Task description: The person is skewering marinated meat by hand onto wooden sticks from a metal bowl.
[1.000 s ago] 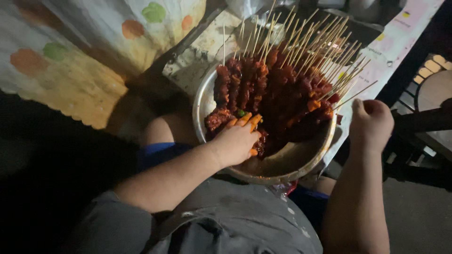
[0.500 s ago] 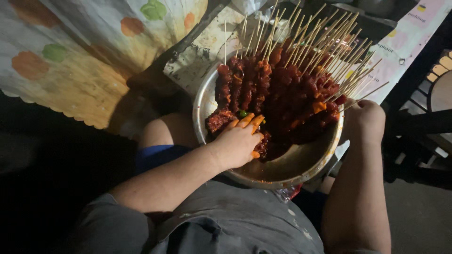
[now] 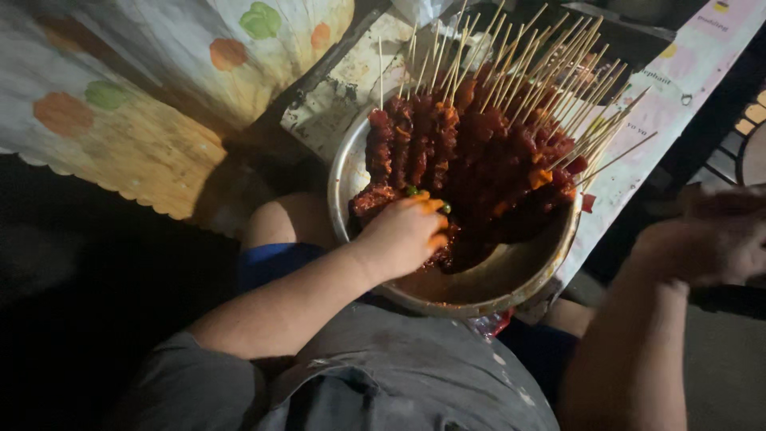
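A round metal bowl [image 3: 511, 286] rests on my lap, holding several skewers of red marinated meat [image 3: 479, 152] with their bamboo sticks [image 3: 550, 64] fanned toward the far right. My left hand [image 3: 403, 231] is inside the bowl at its near left. Its sauce-stained fingers are curled on loose meat pieces with small green bits [image 3: 412, 191] at the fingertips. My right hand [image 3: 718, 235] is off to the right, outside the bowl and clear of the sticks. It is blurred, so its fingers are unclear.
A table edge with a stained white surface [image 3: 351, 80] lies just beyond the bowl. A cloth with a fruit print [image 3: 159, 96] hangs on the left. A printed sheet [image 3: 670, 88] covers the table at the right. Dark floor lies on both sides.
My right hand has drawn away from the skewer ends, moving right and toward me. My left hand has stayed in the bowl on the meat.
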